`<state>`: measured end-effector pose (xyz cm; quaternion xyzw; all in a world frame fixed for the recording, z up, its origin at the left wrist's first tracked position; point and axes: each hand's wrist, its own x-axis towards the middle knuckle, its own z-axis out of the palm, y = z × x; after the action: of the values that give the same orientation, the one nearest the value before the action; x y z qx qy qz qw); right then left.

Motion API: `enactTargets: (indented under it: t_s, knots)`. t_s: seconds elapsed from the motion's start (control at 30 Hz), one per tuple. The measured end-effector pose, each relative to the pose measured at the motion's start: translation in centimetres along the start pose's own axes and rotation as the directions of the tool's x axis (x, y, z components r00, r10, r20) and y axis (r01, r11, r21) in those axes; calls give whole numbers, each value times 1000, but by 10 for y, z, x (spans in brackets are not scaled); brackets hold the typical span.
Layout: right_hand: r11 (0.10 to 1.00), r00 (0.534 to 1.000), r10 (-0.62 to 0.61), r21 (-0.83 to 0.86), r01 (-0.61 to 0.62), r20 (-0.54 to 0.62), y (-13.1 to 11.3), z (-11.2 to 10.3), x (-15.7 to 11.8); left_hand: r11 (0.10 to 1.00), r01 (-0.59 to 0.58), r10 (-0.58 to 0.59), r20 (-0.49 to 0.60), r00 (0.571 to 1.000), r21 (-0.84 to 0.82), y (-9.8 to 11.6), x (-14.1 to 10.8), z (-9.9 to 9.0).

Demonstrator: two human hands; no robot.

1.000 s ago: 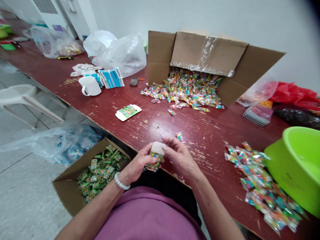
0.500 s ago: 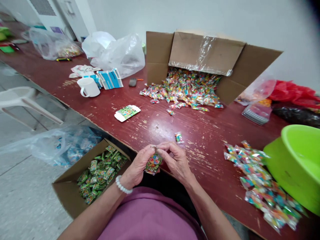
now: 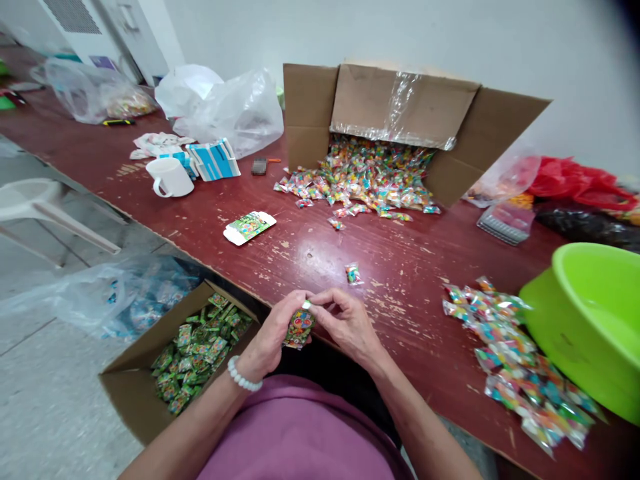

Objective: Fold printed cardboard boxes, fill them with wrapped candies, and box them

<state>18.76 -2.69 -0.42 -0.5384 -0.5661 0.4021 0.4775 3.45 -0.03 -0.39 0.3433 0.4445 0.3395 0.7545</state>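
A small printed green candy box [image 3: 300, 327] is held upright at the table's front edge. My left hand [image 3: 277, 330] is closed round its side. My right hand [image 3: 345, 325] pinches at its top end, where a bit of white flap shows between the fingertips. Whether anything is inside the box cannot be seen. Just beyond my hands lies one clear packet of colourful candies [image 3: 353, 274]. Farther left on the table is a flattened, unfilled green candy box [image 3: 250, 227] with white end flaps.
A carton [image 3: 405, 107] spills candy packets [image 3: 370, 180] at the back. More packets [image 3: 515, 360] lie beside a green basin [image 3: 575, 333] at right. Below left, a floor carton [image 3: 130, 407] holds several green boxes. A white mug [image 3: 173, 179] and plastic bags [image 3: 240, 110] stand back left.
My right fingers have shifted at the box's top, and a white flap now shows there. The box is tilted slightly differently. The whole view has moved a little.
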Motion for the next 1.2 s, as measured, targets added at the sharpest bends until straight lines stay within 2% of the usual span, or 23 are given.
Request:
enactTargets:
  t_s: [0.07,0.17,0.37,0.5,0.57,0.67,0.73,0.8,0.93,1.03,1.1,1.2]
  knots:
    - [999,999,35,14,-35,28,-1,-2,2,999,-24,24,1,1000,25,-1,1,-1]
    - [1000,998,21,13,-22,53,0,-4,6,1000,11,-11,30,999,-1,-1,2,-3]
    - [937,967,222,247,-247,124,-1,-2,13,999,53,-53,41,998,-2,-1,0,-2]
    - [933,960,229,244,-263,159,-1,-3,13,995,103,-103,94,990,3,0,-1,1]
    - [963,973,188,172,-209,131,1,-2,11,992,126,-125,70,990,-8,0,0,2]
    - [999,996,11,30,-14,86,1,-1,6,987,153,-154,-24,988,-56,2,1,1]
    - [992,985,-126,-15,128,115,0,1,1,979,164,-167,-18,986,-118,3,3,-1]
    - [974,965,-203,-67,216,163,-1,5,-5,969,141,-142,6,990,-203,4,6,-4]
    - [878,946,-239,-366,307,219,1,17,-15,934,95,-108,-18,994,-344,3,10,-7]
    - [771,950,-234,-556,312,209,4,26,-12,932,53,-68,-29,997,-358,3,11,-7]
    - [738,949,-250,-596,317,195,4,31,-5,948,3,-10,-17,1000,-319,4,10,-5]
    - [789,936,-262,-507,348,235,4,37,6,981,-72,71,-12,997,-181,6,5,-9]
